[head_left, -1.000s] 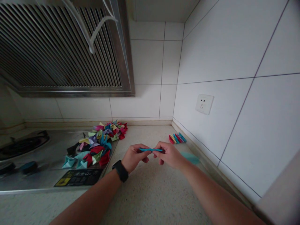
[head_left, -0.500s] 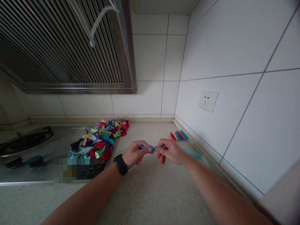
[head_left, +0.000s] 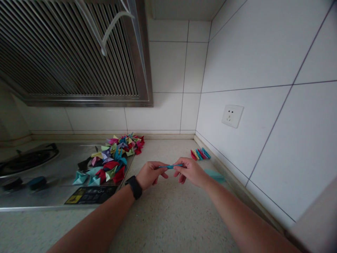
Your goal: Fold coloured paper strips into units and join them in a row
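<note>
Between my two hands, above the countertop (head_left: 168, 214), is a small folded blue paper (head_left: 170, 167), seen almost edge-on. My left hand (head_left: 150, 174), with a black watch (head_left: 134, 187) on the wrist, pinches its left end between thumb and fingers. The right end is pinched by my right hand (head_left: 190, 170). The fold details are too small to make out. Beyond my right hand stands a short row of folded coloured papers (head_left: 200, 154) by the wall. A pale teal sheet (head_left: 214, 175) lies beside my right forearm, partly hidden by it.
Many colourful folded paper pieces (head_left: 112, 163) are heaped over the right side of the gas stove (head_left: 58, 196) and the counter behind. A range hood (head_left: 92, 102) hangs above at the left. The tiled right wall carries a socket (head_left: 232, 116).
The blue paper still spans both hands. My left fingers have loosened and spread slightly at its middle. The view has shifted a little.
</note>
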The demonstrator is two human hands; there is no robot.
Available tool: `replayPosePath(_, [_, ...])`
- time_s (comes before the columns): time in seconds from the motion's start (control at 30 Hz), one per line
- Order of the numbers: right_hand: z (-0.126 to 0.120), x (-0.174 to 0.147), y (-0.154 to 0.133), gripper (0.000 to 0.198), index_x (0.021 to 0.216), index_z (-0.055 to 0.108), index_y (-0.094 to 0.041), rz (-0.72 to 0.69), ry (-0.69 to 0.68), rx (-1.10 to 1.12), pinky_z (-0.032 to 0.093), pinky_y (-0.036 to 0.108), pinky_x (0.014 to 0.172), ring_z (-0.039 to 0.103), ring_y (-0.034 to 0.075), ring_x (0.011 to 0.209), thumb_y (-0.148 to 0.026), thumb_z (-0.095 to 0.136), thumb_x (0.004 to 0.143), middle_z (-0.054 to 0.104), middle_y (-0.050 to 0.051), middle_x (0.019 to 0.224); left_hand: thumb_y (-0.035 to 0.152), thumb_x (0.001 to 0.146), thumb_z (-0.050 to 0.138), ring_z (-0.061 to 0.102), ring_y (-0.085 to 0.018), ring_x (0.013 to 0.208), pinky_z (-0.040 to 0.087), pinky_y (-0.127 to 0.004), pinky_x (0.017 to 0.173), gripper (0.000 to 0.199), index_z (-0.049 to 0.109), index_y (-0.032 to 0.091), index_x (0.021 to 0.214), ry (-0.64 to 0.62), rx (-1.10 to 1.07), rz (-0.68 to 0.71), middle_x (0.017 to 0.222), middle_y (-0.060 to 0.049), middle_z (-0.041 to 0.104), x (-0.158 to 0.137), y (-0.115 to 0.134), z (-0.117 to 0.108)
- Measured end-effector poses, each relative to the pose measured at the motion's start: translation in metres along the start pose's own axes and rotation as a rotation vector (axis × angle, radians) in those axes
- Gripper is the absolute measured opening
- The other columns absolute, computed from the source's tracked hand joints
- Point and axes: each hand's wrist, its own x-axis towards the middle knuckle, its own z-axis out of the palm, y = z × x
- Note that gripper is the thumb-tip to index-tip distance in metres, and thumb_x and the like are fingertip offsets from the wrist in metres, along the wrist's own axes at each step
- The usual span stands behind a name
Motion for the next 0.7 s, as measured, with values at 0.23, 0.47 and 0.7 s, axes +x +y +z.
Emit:
replayPosePath(0.23, [0.002,0.005,0.001,0.028,0.088,0.058,-0.015,-0.080,0.082,0.078,0.056,0.027,0.051,0.067,0.014,0.055,-0.038,0.067,0.077,0.070,0.004,0.078,0.033,0.073,0.074,0.059,-0.008,0.052,0.049,-0.021,0.050,0.041,0.066,0.011,0.107,0.049,-0.368,-0.015,0.095,-0.014,0.071,0.001,-0.002,0.007])
replayPosePath(0.47, [0.008,0.004,-0.001,0.030,0.097,0.059,-0.016,-0.127,0.065,0.126,0.058,0.030,0.059,0.068,0.016,0.063,-0.033,0.070,0.075,0.069,0.002,0.077,0.031,0.069,0.077,0.064,-0.015,0.064,0.048,-0.021,0.048,0.034,0.066,0.011,0.095,0.157,-0.252,0.075,0.075,-0.006,0.068,0.003,-0.002,0.010])
replayPosePath(0.7, [0.016,0.008,-0.003,0.027,0.091,0.067,-0.014,-0.149,0.113,0.140,0.057,0.030,0.062,0.068,0.016,0.064,-0.036,0.071,0.075,0.070,0.004,0.076,0.031,0.068,0.077,0.063,-0.015,0.064,0.048,-0.020,0.046,0.027,0.067,0.011,0.083,0.224,-0.268,0.108,0.073,-0.006,0.068,0.004,-0.001,0.011])
